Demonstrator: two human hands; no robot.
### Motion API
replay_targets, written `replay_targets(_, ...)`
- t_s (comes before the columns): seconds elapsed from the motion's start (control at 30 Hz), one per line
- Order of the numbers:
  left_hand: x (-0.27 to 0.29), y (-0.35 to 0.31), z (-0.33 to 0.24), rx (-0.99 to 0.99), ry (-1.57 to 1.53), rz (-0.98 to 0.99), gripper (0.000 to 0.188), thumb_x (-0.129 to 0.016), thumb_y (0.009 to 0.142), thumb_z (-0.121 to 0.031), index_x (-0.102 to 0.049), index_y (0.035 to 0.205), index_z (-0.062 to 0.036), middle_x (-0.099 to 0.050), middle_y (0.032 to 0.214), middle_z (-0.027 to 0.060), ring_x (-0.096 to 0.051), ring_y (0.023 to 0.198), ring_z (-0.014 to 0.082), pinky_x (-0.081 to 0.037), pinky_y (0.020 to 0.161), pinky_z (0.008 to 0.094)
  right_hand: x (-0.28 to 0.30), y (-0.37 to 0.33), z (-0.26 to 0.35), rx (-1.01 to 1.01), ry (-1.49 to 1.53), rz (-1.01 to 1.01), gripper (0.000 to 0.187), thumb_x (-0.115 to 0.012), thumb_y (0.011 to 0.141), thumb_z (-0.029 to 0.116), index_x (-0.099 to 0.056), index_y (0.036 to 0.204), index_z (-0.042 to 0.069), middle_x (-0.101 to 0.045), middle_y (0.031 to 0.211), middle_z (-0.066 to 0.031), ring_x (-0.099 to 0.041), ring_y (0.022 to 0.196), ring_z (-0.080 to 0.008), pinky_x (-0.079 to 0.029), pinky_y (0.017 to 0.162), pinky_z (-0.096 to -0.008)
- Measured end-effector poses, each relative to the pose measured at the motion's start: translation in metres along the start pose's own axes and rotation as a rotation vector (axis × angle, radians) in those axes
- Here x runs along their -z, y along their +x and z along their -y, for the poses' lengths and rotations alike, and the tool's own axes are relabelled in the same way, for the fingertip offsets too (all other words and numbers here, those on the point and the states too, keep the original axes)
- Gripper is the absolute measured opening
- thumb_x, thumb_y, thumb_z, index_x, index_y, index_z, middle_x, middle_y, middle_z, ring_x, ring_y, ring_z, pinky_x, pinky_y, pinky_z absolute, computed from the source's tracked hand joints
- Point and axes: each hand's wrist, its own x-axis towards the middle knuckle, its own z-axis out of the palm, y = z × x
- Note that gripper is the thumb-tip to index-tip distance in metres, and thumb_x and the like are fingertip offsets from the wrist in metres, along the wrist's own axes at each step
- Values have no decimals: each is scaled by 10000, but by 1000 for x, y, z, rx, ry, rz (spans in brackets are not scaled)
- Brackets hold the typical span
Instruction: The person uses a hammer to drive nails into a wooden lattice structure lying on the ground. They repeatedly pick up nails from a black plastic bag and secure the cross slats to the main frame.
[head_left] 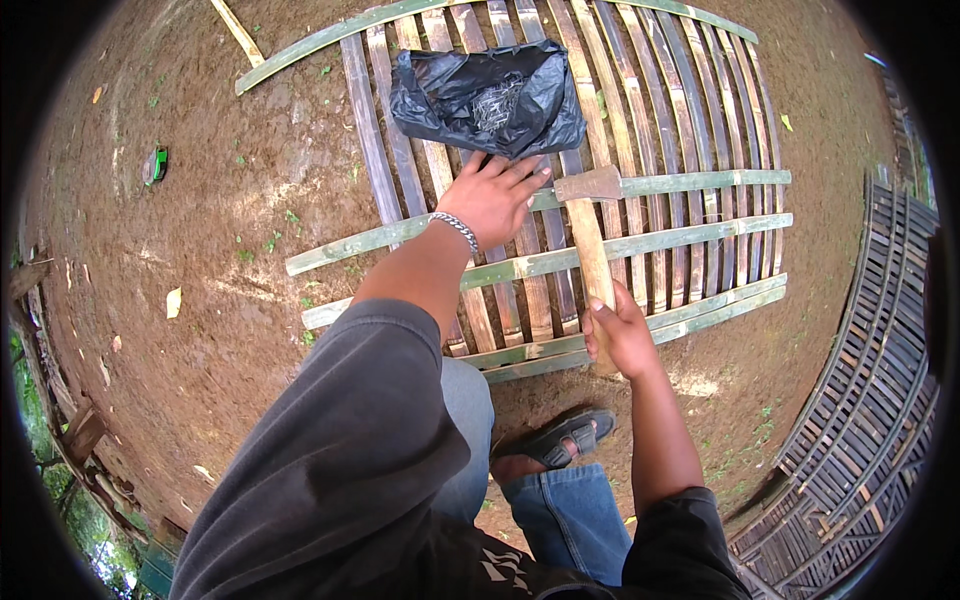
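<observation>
My right hand is wrapped round the wooden handle of a hatchet, whose rusty brown head lies over a green bamboo crosspiece. My left hand, with a chain bracelet at the wrist, rests with fingers spread on the slats of a bamboo panel. Its fingertips reach the near edge of a black plastic bag. Inside the open bag sits a heap of thin grey nails. The panel lies on the ground, its dark and pale slats crossed by several green strips.
A green and black tape measure lies on the brown soil to the left. Another slatted bamboo structure stands along the right side. A loose bamboo strip is at the far left. My sandalled foot is close to the panel's near edge.
</observation>
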Motion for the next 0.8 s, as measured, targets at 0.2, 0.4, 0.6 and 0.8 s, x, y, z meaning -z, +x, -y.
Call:
replay_targets(0.2,1,-1,2,4,-10,20,521,-510,1006,-255,-485,1520,-175,-431,1606,24,-514,1350,263,-302,1195,508,-5,-13,10,260,-585,-330,420,-557,1052,200,-471,1421,18,-678,900,-165,-650,639,-261,-526,615,-399)
replay_targets(0.4,4,-1,1,13,-8,43,519,-507,1006,-255,-487,1516,-160,-419,1615,16,-523,1328,267,-310,1186,504,-20,-20,37,408,-847,-428,403,-565,1029,172,-490,1410,63,-695,886,-249,-699,800,-459,-543,707,-522)
replay_targets(0.6,0,3,2,16,-21,37,520,-516,996,-258,-498,1505,-154,-423,1615,13,-522,1325,268,-311,1180,505,-9,-19,45,333,-957,-385,444,-596,998,136,-479,1424,104,-695,948,-292,-685,872,-501,-537,726,-562)
replay_targets(0.8,1,3,1,3,-22,25,533,-525,992,-267,-492,1513,-160,-431,1610,13,-521,1328,265,-299,1190,505,-17,-25,50,536,-908,-433,474,-600,996,132,-467,1447,82,-695,1023,-296,-703,886,-473,-559,745,-535)
